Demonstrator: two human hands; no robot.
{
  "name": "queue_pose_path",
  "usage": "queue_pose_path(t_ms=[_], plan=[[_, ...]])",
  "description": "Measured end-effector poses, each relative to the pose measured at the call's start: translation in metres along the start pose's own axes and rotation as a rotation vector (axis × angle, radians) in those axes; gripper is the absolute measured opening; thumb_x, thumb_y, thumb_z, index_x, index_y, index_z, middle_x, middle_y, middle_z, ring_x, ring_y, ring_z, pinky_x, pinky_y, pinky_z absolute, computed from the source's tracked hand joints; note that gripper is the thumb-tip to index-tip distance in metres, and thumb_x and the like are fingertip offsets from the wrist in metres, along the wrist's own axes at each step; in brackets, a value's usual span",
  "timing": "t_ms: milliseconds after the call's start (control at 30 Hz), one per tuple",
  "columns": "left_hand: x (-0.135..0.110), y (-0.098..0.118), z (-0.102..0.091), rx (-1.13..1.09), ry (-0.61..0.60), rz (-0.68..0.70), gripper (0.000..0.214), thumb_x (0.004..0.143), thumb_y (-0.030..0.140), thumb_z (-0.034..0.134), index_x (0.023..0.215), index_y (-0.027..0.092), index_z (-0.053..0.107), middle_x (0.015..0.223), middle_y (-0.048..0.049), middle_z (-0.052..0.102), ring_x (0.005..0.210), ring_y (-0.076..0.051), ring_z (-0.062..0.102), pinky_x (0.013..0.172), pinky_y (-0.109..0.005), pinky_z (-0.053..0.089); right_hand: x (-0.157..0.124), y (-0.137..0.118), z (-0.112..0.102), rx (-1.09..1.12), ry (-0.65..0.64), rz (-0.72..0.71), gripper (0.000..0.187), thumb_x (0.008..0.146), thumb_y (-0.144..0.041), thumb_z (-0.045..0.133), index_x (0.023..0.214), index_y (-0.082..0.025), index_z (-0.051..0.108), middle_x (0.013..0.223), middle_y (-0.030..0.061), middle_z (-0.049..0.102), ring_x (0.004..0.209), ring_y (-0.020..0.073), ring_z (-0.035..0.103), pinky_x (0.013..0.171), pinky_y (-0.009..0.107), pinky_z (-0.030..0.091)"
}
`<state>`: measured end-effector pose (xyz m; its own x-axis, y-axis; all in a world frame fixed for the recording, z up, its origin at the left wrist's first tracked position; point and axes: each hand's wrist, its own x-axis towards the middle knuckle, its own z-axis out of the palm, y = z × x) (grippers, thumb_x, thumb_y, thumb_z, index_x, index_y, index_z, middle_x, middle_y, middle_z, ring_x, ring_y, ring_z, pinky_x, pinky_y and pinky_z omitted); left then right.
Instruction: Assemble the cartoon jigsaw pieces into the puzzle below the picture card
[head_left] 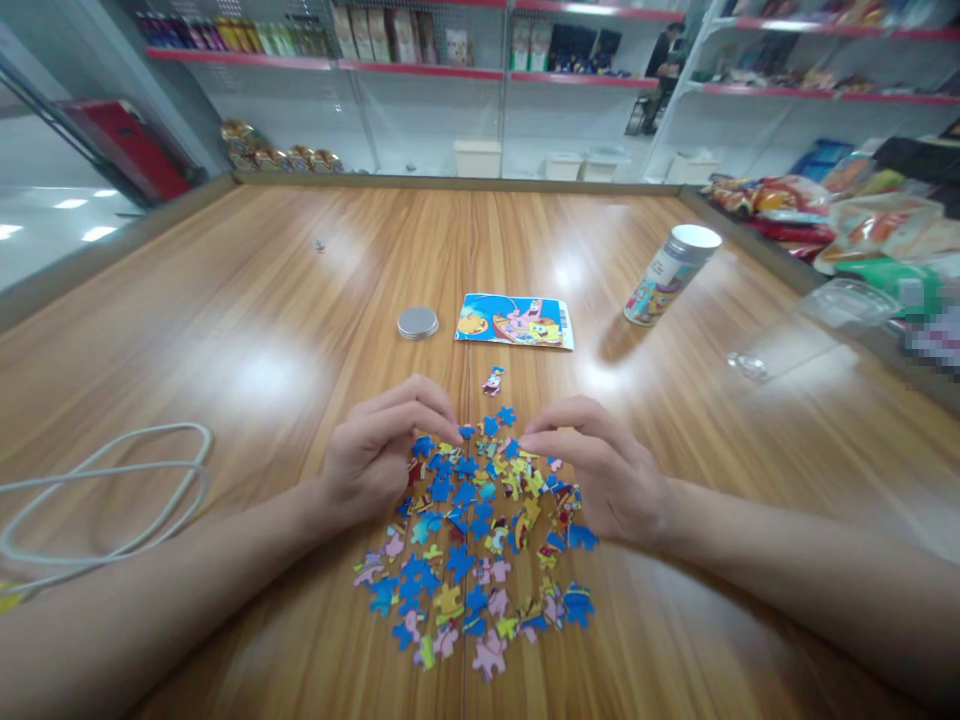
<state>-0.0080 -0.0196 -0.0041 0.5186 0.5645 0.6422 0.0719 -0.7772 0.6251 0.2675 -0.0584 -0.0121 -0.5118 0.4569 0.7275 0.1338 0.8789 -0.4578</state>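
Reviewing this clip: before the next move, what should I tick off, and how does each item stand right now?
1. Left hand at the puzzle pieces: ok, fingertips at the far edge of the spread.
2. Right hand at the pieces too: ok, fingertips opposite the left ones, with a gap between.
3. A piece gripped in either hand: cannot tell, the fingertips are too small to judge.
4. Picture card in plain view: ok, it lies picture side up beyond the pieces.
5. Canister upright and away from the hands: ok, it stands farther back on the right.
6. White cable off the pieces: ok, it lies looped at the left.
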Motion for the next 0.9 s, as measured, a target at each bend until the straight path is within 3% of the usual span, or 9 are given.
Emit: queue_pose_path(t_ms=[167,300,400,500,667,900], plan=[[0.006,-0.001,0.002,0.143,-0.195,0.188,0.038,0.088,-0.002,0.048,0.114,0.017,0.068,0.108,-0.0102,0.070,0.105,-0.023,0.061,0.089,-0.042,0.053,0.006,0.002,0.009,0.280,-0.033,0.119,0.068,0.085,-0.012,0.060,0.150,-0.024,0.042,0.142,0.0112,0.051,0.136,0.0251,0.047,0.116,0.045,0.040],[0.009,0.004,0.005,0.268,-0.352,0.312,0.048,0.085,0.003,0.055,0.131,0.014,0.061,0.133,-0.0124,0.066,0.127,-0.030,0.054,0.109,-0.054,0.043,0.019,0.004,0.013,1.014,0.062,0.456,0.085,0.070,-0.026,0.059,0.151,-0.023,0.032,0.152,0.0126,0.046,0.142,0.0295,0.044,0.120,0.053,0.032],[0.008,0.010,0.006,0.371,-0.405,0.343,0.051,0.085,0.008,0.059,0.136,0.013,0.058,0.143,-0.0115,0.060,0.139,-0.034,0.045,0.114,-0.058,0.036,0.027,0.007,0.007,1.327,0.092,0.651,0.094,0.063,-0.027,0.055,0.152,-0.021,0.026,0.153,0.0130,0.047,0.143,0.0279,0.044,0.124,0.053,0.023],[0.006,0.015,0.008,0.449,-0.457,0.343,0.050,0.087,0.017,0.062,0.136,0.016,0.059,0.152,-0.0091,0.052,0.145,-0.039,0.035,0.115,-0.060,0.034,0.032,0.008,0.001,1.431,0.100,0.754,0.088,0.070,-0.032,0.053,0.153,-0.023,0.025,0.154,0.0114,0.048,0.142,0.0254,0.045,0.124,0.051,0.020],[0.007,0.018,0.014,0.526,-0.527,0.311,0.053,0.091,0.032,0.061,0.142,0.018,0.055,0.160,-0.0061,0.042,0.150,-0.042,0.021,0.119,-0.063,0.022,0.034,0.007,0.001,1.497,0.087,0.808,0.077,0.081,-0.041,0.049,0.153,-0.024,0.029,0.152,0.0110,0.049,0.141,0.0233,0.046,0.125,0.048,0.017],[0.008,0.017,0.019,0.589,-0.499,0.290,0.058,0.093,0.044,0.060,0.145,0.020,0.052,0.160,-0.0052,0.042,0.147,-0.039,0.022,0.121,-0.063,0.010,0.039,0.010,0.005,1.363,0.052,0.724,0.079,0.081,-0.037,0.057,0.154,-0.022,0.032,0.154,0.0113,0.047,0.144,0.0244,0.043,0.126,0.047,0.016]])
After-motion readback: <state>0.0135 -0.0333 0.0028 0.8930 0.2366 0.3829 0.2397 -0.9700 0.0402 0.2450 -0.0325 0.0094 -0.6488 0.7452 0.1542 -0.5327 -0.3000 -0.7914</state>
